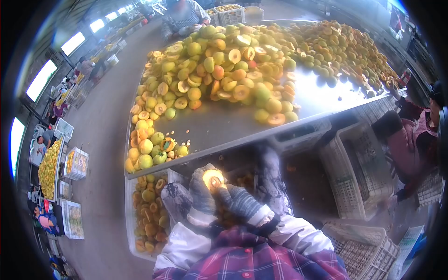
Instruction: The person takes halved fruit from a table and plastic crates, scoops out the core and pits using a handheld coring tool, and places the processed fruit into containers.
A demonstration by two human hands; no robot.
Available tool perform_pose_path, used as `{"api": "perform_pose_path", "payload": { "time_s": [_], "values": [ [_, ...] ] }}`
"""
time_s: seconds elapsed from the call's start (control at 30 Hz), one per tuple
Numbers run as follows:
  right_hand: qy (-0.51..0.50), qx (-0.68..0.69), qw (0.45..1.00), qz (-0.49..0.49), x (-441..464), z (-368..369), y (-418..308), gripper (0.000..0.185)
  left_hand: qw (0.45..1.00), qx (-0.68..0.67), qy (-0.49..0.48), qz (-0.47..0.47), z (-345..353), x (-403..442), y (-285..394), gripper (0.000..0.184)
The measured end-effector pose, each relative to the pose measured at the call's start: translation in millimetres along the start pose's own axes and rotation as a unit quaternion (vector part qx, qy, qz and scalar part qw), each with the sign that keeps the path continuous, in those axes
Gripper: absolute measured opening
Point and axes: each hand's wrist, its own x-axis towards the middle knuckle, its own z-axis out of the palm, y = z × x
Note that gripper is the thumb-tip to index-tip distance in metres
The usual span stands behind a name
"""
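Note:
My left hand [200, 190], in a grey knit glove, is closed around a yellow peach half [213, 178] with its cut face up. A brown pit or pit hollow shows in the middle of that face. My right hand [241, 201], also gloved, reaches in from the right with its fingers closed at the lower edge of the fruit. Whether a small tool sits in those fingers is hidden. Both hands are above my lap, just short of the metal table [210, 123]. A large heap of whole and cut peaches [205, 70] covers its far and left parts.
Below the table's left corner stands a crate of peach halves [150, 210]. White plastic crates [352, 170] stand to the right, near a seated co-worker [415, 135]. Another person [184, 18] works across the table. Loose pits [177, 140] lie near the front edge.

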Motion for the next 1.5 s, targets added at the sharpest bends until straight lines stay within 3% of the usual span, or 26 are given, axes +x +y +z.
{"api": "perform_pose_path", "payload": {
  "time_s": [0.03, 0.07, 0.1, 0.17, 0.23, 0.3, 0.33, 0.37, 0.4, 0.43, 0.5, 0.57, 0.63, 0.67, 0.7, 0.77, 0.8, 0.9, 0.97, 1.03, 1.07, 1.13, 1.33, 1.37, 1.43, 1.5],
  "values": [
    [0.031, -0.1, 0.982, -0.16, -4, 3, 5, 0.029, 0.994, -0.078, 0.054, -0.055, 4, -4, 6, 0.033],
    [0.053, -0.063, 0.991, -0.106, -8, 10, 5, 0.035, 0.993, -0.082, 0.067, -0.047, -2, 2, 1, 0.033],
    [0.07, -0.025, 0.996, -0.056, -9, 17, 3, 0.045, 0.993, -0.082, 0.004, -0.08, -14, 15, -9, 0.034],
    [0.148, -0.222, 0.927, -0.265, -10, 37, 27, 0.037, 0.98, -0.078, -0.117, -0.139, -41, 42, -18, 0.035],
    [0.145, -0.052, 0.97, -0.19, -15, 46, 22, 0.031, 0.99, -0.102, -0.029, -0.091, -46, 37, 28, 0.034],
    [0.158, -0.056, 0.982, -0.092, -24, 51, 41, 0.03, 0.992, 0.047, -0.121, -0.004, -110, 88, -16, 0.029],
    [0.126, -0.003, 0.989, -0.08, -18, 44, 46, 0.028, 0.902, 0.353, -0.046, 0.243, -139, 113, -29, 0.019],
    [0.216, -0.253, 0.902, -0.276, -12, 41, 60, 0.026, 0.785, 0.489, 0.069, 0.375, -151, 126, -22, 0.027],
    [0.198, -0.102, 0.962, -0.157, -14, 46, 76, 0.025, 0.621, 0.629, 0.167, 0.436, -164, 145, -15, 0.026],
    [0.169, 0.053, 0.984, -0.031, -19, 51, 89, 0.024, 0.865, 0.407, 0.155, 0.248, -160, 155, 26, 0.026],
    [0.137, 0.061, 0.988, 0.028, -25, 44, 113, 0.025, 0.787, 0.482, 0.18, 0.339, -207, 221, 14, 0.026],
    [0.107, 0.068, 0.988, 0.089, -23, 45, 125, 0.025, 0.783, 0.505, 0.181, 0.314, -226, 261, 18, 0.025],
    [0.129, 0.048, 0.988, 0.073, -13, 44, 115, 0.027, 0.963, 0.241, 0.115, -0.027, -235, 296, 22, 0.025],
    [0.124, 0.095, 0.975, 0.158, -7, 42, 101, 0.028, 0.97, 0.202, 0.1, -0.089, -237, 308, 23, 0.026],
    [0.121, 0.094, 0.976, 0.158, -6, 46, 100, 0.028, 0.97, 0.201, 0.102, -0.091, -241, 318, 16, 0.026],
    [0.142, 0.141, 0.96, 0.198, -10, 51, 106, 0.028, 0.745, 0.661, 0.025, 0.09, -250, 341, -3, 0.03],
    [0.139, 0.084, 0.964, 0.212, -9, 48, 104, 0.037, 0.664, 0.741, 0.026, 0.099, -248, 340, -4, 0.027],
    [0.131, 0.115, 0.952, 0.251, 0, 40, 109, 0.041, 0.676, 0.692, 0.064, 0.245, -244, 345, -1, 0.022],
    [0.133, 0.132, 0.956, 0.227, -11, 53, 153, 0.034, 0.673, 0.713, 0.08, 0.181, -237, 358, 5, 0.021],
    [0.096, -0.245, 0.964, -0.033, -30, 65, 220, 0.054, 0.737, 0.658, 0.023, 0.152, -234, 371, 6, 0.023],
    [0.094, -0.243, 0.965, -0.031, -27, 63, 223, 0.054, 0.796, 0.597, -0.009, 0.104, -239, 380, -4, 0.027],
    [0.117, -0.338, 0.92, -0.16, -21, 64, 222, 0.073, 0.783, 0.613, 0.004, 0.108, -242, 395, -18, 0.028],
    [0.114, -0.392, 0.892, -0.193, -27, 80, 243, 0.068, 0.828, 0.544, -0.11, 0.082, -248, 370, 1, 0.02],
    [0.11, -0.386, 0.896, -0.191, -27, 80, 238, 0.068, 0.825, 0.549, -0.111, 0.076, -249, 367, -1, 0.02],
    [0.111, -0.416, 0.879, -0.206, -24, 79, 228, 0.067, 0.698, 0.678, -0.12, 0.194, -235, 360, 5, 0.022],
    [0.116, -0.449, 0.857, -0.223, -18, 79, 221, 0.065, 0.691, 0.691, -0.087, 0.193, -226, 366, 13, 0.025]
  ]
}}
